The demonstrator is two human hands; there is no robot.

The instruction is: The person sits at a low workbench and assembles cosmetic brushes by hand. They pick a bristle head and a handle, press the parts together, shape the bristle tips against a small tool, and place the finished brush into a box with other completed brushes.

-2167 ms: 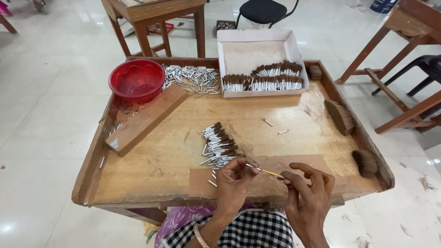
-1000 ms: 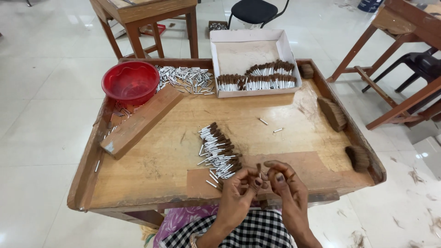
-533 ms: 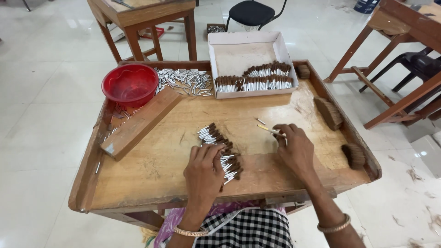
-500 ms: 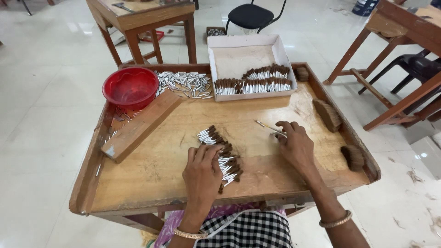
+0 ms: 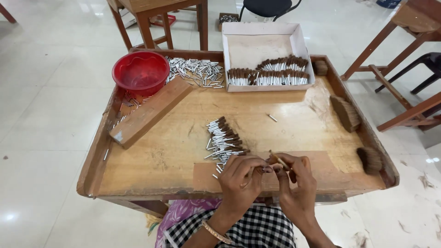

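Wooden stick [image 5: 278,160] pinched between left hand [image 5: 240,180], right hand [image 5: 296,183].

Left hand [image 5: 241,177] and right hand [image 5: 296,181] raised close together, fingertips meeting in a pinch between them. Both wrists bent inward, forearms angled up from below, a bangle on the left wrist.

The person is wearing a garment in a black-and-white check [image 5: 257,227] that is covering the lap, with a patch of pink-purple patterned cloth [image 5: 183,213] showing beside it. A thin gold-coloured bangle [image 5: 216,232] is circling the left wrist. Both forearms are showing bare, and the left hand [image 5: 241,177] and right hand [image 5: 296,183] are wearing no gloves.
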